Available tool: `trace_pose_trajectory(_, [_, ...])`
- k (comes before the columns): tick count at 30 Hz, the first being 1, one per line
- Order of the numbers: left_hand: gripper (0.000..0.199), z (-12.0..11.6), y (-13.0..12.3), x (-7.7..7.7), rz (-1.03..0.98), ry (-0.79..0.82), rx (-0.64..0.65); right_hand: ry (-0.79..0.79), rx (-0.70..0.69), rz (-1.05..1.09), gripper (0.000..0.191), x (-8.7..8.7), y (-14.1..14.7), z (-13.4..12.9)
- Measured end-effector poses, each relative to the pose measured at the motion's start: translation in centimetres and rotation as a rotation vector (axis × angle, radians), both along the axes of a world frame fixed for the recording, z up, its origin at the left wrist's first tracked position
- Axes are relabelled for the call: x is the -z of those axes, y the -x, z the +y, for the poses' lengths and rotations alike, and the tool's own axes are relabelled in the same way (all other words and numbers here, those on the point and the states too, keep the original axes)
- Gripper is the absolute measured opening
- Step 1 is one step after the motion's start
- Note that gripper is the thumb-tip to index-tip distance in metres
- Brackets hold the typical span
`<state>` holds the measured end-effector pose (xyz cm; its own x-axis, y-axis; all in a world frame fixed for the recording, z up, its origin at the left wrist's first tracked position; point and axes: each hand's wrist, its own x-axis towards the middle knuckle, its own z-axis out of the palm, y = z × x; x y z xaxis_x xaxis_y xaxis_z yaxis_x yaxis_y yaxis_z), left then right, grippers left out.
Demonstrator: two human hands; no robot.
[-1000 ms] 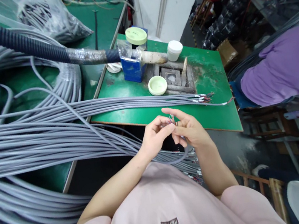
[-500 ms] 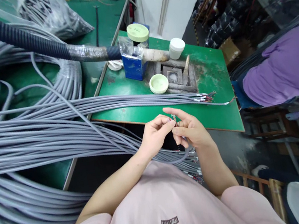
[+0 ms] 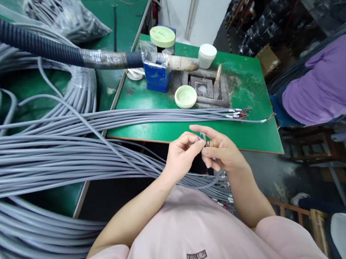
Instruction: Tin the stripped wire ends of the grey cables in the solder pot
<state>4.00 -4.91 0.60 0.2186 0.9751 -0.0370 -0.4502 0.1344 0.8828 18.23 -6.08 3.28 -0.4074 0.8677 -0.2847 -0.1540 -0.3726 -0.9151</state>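
Note:
In front of my chest, both hands are closed on the thin stripped wires (image 3: 204, 136) at the end of a grey cable (image 3: 213, 181). My left hand (image 3: 183, 153) pinches some of the wires between thumb and fingers. My right hand (image 3: 221, 148) grips the same cable end from the other side, its index finger stretched above the wire tips. The cable curves away below my right hand. Just past my hands, a row of grey cables (image 3: 144, 115) lies across the green table (image 3: 253, 133), their bared wire ends pointing right.
Thick bundles of grey cable (image 3: 33, 164) fill the left side. A black hose (image 3: 46, 49) reaches over the table to a blue box (image 3: 156, 77). Nearby are a pale green dish (image 3: 185, 97), a white tub (image 3: 207, 55) and a stained square pot (image 3: 204, 86). A person in purple (image 3: 333, 76) is at right.
The view has shifted slightly, so the table's things sit a little further right. Both hands keep their hold on the wires, with hardly any movement of the fingers.

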Motion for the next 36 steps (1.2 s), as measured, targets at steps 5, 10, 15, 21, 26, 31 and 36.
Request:
trace_pose_trajectory(5, [0.020,0.0,0.0,0.3,0.001,-0.012,-0.011,0.009,-0.012,0.013,0.073,0.1,0.0,0.1])
trace_pose_trajectory(10, [0.013,-0.1,0.0,0.9,-0.077,-0.137,-0.029,0.008,-0.026,0.003,0.075,0.1,-0.1,0.2])
trace_pose_trajectory(15, [0.010,-0.2,0.5,1.6,-0.081,-0.311,0.011,0.010,-0.032,0.066,0.069,0.0,-0.1,0.2])
trace_pose_trajectory(21, [0.041,0.6,1.2,1.0,-0.190,-0.120,0.147,0.014,-0.038,0.055,0.071,-0.1,0.1,0.2])
trace_pose_trajectory(26, [0.030,1.6,1.5,0.0,-0.170,0.131,0.227,0.045,-0.047,0.034,0.072,-0.2,0.4,0.3])
trace_pose_trajectory(31, [0.027,2.0,1.9,0.1,-0.147,0.197,0.236,0.048,-0.061,0.032,0.073,-0.4,0.6,0.5])
trace_pose_trajectory(36, [0.025,2.2,2.1,0.1,-0.145,0.185,0.250,0.037,-0.077,0.053,0.074,-0.3,0.8,0.6])
